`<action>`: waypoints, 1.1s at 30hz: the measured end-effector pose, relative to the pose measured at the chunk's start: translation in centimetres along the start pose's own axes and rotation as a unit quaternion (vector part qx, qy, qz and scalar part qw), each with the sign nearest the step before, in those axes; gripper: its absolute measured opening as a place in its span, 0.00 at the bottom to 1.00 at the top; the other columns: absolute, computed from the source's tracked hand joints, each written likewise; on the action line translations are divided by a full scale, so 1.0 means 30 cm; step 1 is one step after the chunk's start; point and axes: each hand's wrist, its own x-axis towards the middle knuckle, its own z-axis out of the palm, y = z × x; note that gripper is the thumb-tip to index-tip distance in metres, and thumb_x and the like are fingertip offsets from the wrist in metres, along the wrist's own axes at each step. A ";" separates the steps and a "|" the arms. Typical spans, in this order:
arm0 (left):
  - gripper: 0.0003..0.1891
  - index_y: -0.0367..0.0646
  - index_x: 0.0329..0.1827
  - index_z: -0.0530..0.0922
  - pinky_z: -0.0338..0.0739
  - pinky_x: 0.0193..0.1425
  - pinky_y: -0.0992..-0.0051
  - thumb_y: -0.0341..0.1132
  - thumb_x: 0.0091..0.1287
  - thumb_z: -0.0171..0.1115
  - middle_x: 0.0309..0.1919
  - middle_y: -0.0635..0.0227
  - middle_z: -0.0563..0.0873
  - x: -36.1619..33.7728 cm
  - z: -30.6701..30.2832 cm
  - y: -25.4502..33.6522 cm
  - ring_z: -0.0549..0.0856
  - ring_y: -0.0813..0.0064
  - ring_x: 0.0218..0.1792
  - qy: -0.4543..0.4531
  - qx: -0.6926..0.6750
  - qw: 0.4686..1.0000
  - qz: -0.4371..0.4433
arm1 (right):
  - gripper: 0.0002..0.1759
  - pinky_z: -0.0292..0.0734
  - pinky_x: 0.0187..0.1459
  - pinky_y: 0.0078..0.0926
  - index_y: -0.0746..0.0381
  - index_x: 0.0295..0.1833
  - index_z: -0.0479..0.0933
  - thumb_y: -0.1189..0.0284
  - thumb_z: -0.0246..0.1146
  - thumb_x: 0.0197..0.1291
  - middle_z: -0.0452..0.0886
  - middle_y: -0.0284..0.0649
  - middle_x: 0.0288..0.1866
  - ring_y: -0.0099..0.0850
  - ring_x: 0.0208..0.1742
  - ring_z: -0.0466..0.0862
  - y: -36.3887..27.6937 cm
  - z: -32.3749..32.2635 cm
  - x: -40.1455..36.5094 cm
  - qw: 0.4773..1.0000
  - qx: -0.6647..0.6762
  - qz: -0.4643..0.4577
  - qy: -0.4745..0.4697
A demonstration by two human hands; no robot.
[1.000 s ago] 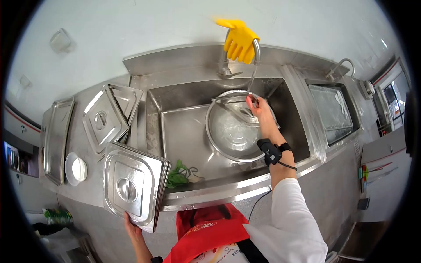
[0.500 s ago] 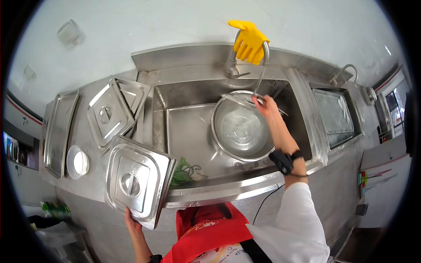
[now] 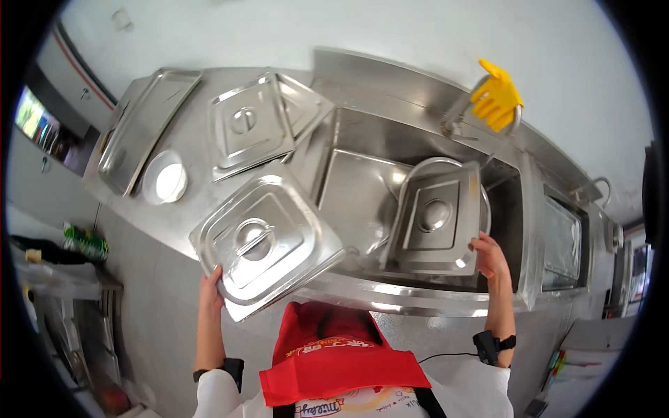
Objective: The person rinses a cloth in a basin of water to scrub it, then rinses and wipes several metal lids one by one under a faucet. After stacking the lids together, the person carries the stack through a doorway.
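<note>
My left hand (image 3: 211, 287) is closed on the near left corner of a stack of steel pan lids (image 3: 279, 261), which rests at the counter's front edge and overlaps the sink rim. The top lid has a round recess with a bar handle. My right hand (image 3: 491, 256) grips the right edge of another steel pan lid (image 3: 446, 254), thumb and fingers at its rim. That lid is held tilted over a round steel basin (image 3: 433, 164) in the sink (image 3: 355, 184), hiding most of the basin.
A yellow rubber glove (image 3: 496, 97) hangs over the faucet (image 3: 451, 124), with a thin stream of water below. More lids (image 3: 237, 143) lie on the left counter, beside a white bowl (image 3: 166, 181) and a long steel tray (image 3: 143, 139). Another sink (image 3: 563, 240) is at right.
My view has swung left. My right hand has left the basin's far side and now holds a lid over it. The stack under my left hand has turned and covers the green leaves.
</note>
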 end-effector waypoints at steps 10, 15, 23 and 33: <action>0.19 0.31 0.51 0.69 0.78 0.42 0.67 0.28 0.57 0.61 0.40 0.56 0.80 0.059 -0.024 0.063 0.82 0.66 0.38 -0.069 -0.012 0.997 -0.038 | 0.06 0.58 0.26 0.14 0.67 0.40 0.71 0.79 0.52 0.59 0.64 0.29 0.23 0.16 0.26 0.61 -0.183 0.375 -0.112 0.844 -0.397 -0.358 -0.044; 0.18 0.33 0.49 0.70 0.78 0.43 0.68 0.33 0.59 0.58 0.39 0.59 0.81 0.074 -0.036 0.064 0.82 0.68 0.38 -0.066 -0.023 0.996 -0.047 | 0.15 0.77 0.39 0.22 0.60 0.42 0.75 0.80 0.58 0.46 0.81 0.38 0.39 0.32 0.37 0.82 -0.168 0.672 -0.095 0.592 -0.509 -0.602 -0.168; 0.28 0.33 0.55 0.67 0.77 0.45 0.69 0.49 0.62 0.54 0.46 0.58 0.78 0.105 -0.059 0.042 0.80 0.67 0.44 -0.106 -0.008 0.994 -0.024 | 0.16 0.74 0.52 0.24 0.55 0.45 0.75 0.72 0.56 0.48 0.76 0.32 0.52 0.25 0.52 0.77 0.057 0.853 -0.010 0.390 -0.581 -0.665 -0.260; 0.25 0.33 0.51 0.69 0.75 0.47 0.66 0.44 0.58 0.60 0.43 0.59 0.78 0.116 -0.092 0.066 0.79 0.66 0.43 -0.131 0.022 0.990 -0.053 | 0.18 0.66 0.59 0.29 0.54 0.49 0.74 0.64 0.60 0.49 0.72 0.31 0.56 0.28 0.60 0.69 0.173 0.938 0.070 0.484 -0.572 -0.544 -0.379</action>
